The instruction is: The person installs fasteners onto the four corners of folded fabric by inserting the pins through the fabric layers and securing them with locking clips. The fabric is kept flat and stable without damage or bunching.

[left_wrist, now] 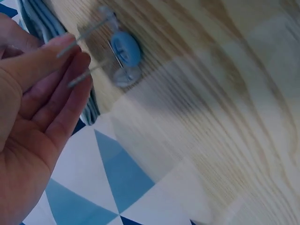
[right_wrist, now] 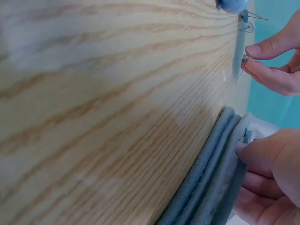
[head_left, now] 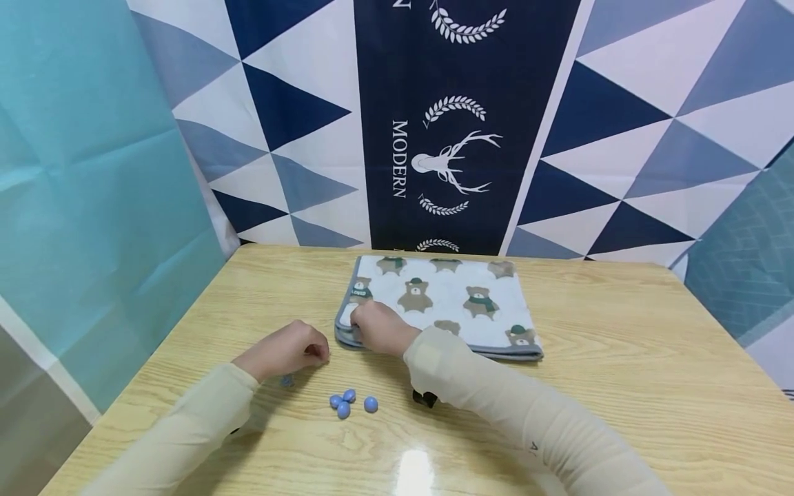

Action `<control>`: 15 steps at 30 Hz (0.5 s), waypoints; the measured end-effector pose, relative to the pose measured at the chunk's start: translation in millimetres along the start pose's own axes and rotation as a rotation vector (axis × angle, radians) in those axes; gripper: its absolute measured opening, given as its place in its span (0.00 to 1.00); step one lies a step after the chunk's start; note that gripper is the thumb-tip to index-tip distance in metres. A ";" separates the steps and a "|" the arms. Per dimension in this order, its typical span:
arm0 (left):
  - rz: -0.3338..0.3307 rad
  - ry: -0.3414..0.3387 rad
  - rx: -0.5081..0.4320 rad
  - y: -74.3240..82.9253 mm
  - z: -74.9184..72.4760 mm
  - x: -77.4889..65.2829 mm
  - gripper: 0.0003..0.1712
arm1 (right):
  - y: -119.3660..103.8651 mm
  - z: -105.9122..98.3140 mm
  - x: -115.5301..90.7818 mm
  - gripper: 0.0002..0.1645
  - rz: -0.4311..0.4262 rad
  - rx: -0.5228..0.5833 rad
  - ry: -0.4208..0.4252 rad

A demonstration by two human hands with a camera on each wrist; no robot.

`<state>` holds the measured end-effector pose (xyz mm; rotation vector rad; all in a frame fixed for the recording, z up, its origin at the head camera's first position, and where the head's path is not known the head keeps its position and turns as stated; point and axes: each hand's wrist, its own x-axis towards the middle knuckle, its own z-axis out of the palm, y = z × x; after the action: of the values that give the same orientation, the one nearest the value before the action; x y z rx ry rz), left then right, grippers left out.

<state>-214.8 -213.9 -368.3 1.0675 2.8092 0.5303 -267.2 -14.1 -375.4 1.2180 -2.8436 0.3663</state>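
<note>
1. The folded blanket is laid on the wooden table; in the head view its 8 o'clock corner is gripped by the right hand, with the thumb bent over the stacked edges and the fingers curled below.
2. By the left hand, between 8 and 9 o'clock from the right hand and apart from the blanket, a clear-headed pin is pinched between thumb and finger, its needle bare.
3. The step in hand is judged to be the readying of 1 corner for pinning: the layers are gripped, but no cloth is pierced by the held pin.
4. For the next move, the pin would need to be brought towards 2 to 3 o'clock, to the gripped corner, with its point kept clear of the fingers there.
5. 4 blue beads, probably caps, are placed at 7 o'clock from the right hand: 3 close together, 1 just beside them at 3 o'clock. Loose pin pieces are seen at 6 o'clock from the left hand.
6. "MODERN" is printed sideways on the wall cloth, near 12 o'clock from the blanket; a cut-off "N" is shown above. Tiny lettering on 1 bear cannot be read surely. No brand can be read.
</note>
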 end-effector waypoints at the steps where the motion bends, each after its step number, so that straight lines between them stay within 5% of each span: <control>1: -0.004 0.013 -0.003 0.6 0.2 0.5 0.07 | 0.8 -0.4 0.5 0.12 -0.005 0.020 0.009; 7: -0.084 0.130 -0.040 7.0 -2.0 6.3 0.05 | 8.7 -8.2 1.8 0.11 0.012 0.133 0.101; 15: -0.137 0.232 -0.098 14.1 -9.0 28.1 0.06 | 22.4 -31.8 2.7 0.08 0.172 0.268 0.168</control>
<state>-229.0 -188.1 -353.9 0.8364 2.9866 0.8152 -287.3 6.1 -348.8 0.9229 -2.8251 0.8373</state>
